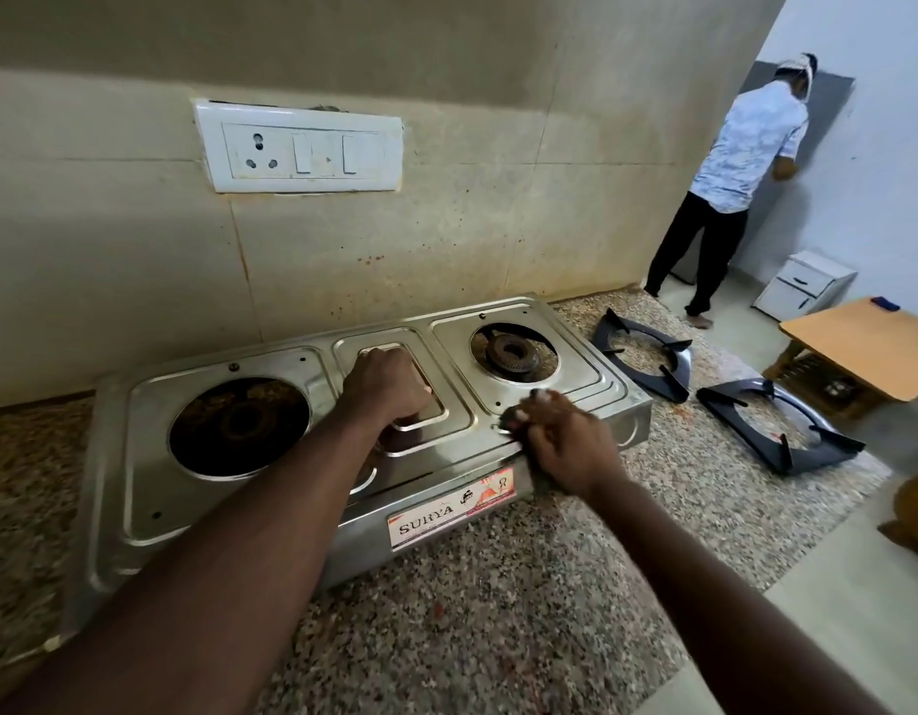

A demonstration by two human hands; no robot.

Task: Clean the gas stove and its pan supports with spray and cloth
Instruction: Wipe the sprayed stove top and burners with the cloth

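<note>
Far left, the speckled stone surface [472, 611] is running out of frame. The stainless gas stove [137, 482] is sitting on it against the tiled wall, its long axis going from lower left to upper right and its front w/ the SURYA label [446, 513] facing us. Our left forearm is covering part of the front edge. The left burner [239, 425] is dark and hard to make out inside its round opening. Above it a white socket plate [299, 147] is sitting on the wall.

Our left hand [390, 387] is resting knuckles-down on the stove's pressed centre panel. Its grip is curled into a fist, and we cannot tell if anything is inside. The right burner [513, 353] is showing a rusty ring w/ a central hole.

At the stove's front right corner our right hand [568, 441] is pinching a dark cloth [509, 418] against the steel; it is blurred and mostly hidden under the fingers.

Right of the stove, two black square pan supports are lying flat on the surface, prongs up: one [683, 363] just beside the stove, the other [741, 430] further right.

In the bkgd a person [746, 147] is standing back to us, near a wooden table [870, 348] cut off at the frame edge.
</note>
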